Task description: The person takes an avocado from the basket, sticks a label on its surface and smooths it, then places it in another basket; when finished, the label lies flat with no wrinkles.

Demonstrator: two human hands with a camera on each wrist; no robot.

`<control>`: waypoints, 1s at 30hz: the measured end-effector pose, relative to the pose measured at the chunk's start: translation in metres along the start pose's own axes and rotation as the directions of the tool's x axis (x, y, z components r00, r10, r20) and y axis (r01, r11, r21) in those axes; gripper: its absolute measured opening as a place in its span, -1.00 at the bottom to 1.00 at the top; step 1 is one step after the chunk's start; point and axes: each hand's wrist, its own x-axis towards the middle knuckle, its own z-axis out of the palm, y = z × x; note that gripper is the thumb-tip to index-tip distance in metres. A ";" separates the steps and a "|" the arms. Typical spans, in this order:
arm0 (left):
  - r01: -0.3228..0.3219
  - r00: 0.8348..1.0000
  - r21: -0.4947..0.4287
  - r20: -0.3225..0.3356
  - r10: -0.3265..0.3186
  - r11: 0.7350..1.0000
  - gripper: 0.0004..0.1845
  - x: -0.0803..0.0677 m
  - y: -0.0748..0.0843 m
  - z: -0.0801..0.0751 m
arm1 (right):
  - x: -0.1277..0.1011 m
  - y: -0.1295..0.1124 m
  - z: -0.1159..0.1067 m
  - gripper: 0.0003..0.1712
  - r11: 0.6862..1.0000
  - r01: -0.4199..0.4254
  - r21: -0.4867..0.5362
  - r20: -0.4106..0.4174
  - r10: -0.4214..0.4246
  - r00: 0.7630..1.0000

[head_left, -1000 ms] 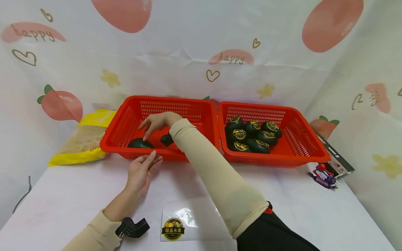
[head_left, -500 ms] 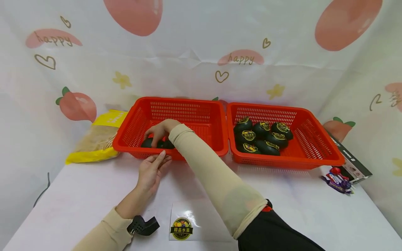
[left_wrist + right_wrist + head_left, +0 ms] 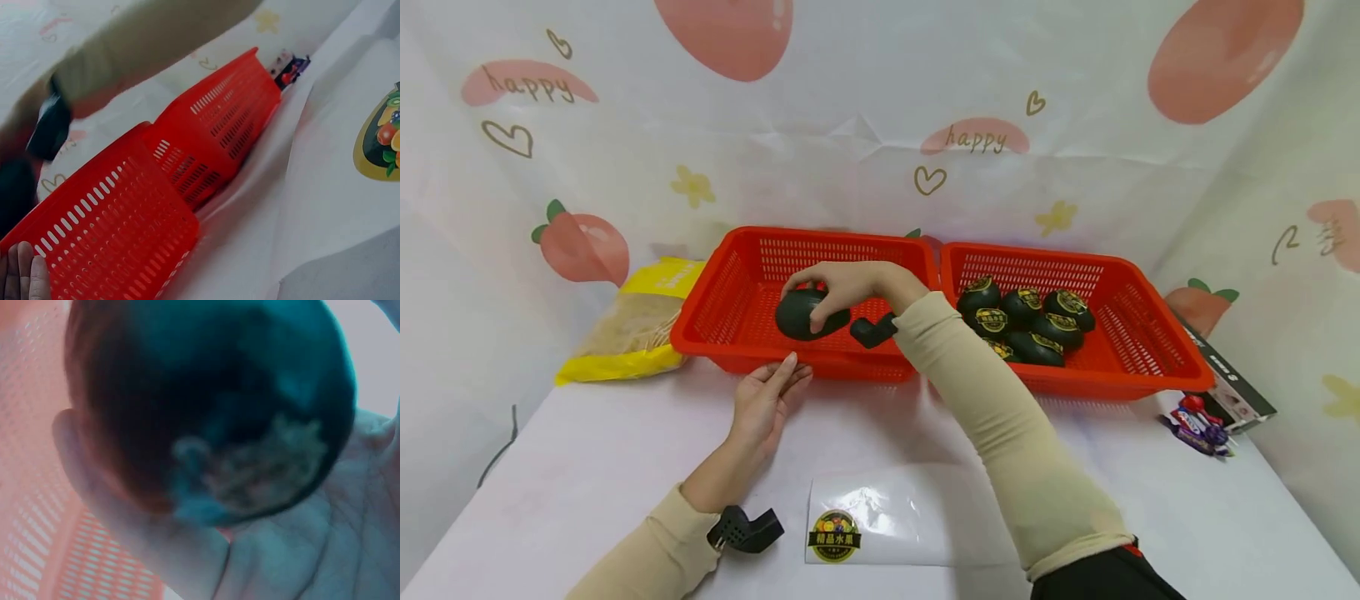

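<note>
My right hand (image 3: 853, 282) grips a dark green avocado (image 3: 796, 315), thumb on the near side and fingers over the far side, above the left red basket (image 3: 865, 367). In the right wrist view the avocado (image 3: 219, 381) fills the palm, with a rough pale brown patch low on its skin. My left hand (image 3: 765, 407) rests against that basket's front wall, thumb at the rim; the left wrist view shows its fingers (image 3: 25, 272) lying flat on the red plastic. Several avocados (image 3: 1037, 348) with gold-and-black stickers lie in the right red basket (image 3: 1138, 382).
A clear sheet (image 3: 917, 521) with one round fruit sticker (image 3: 835, 536) lies at the front of the white table. A yellow bag (image 3: 632, 329) stands left of the baskets. Wrapped candies (image 3: 1198, 427) and a dark box (image 3: 1228, 385) sit at the right.
My right hand reached down into the left basket, took hold of the avocado there, and has lifted it up and to the right. My left hand stays at the basket's front.
</note>
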 end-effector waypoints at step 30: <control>-0.099 0.993 0.398 0.092 0.067 0.912 -0.75 -0.008 0.006 -0.007 | -0.037 0.174 0.130 -0.21 0.997 0.010 0.073 -0.228 0.007 0.974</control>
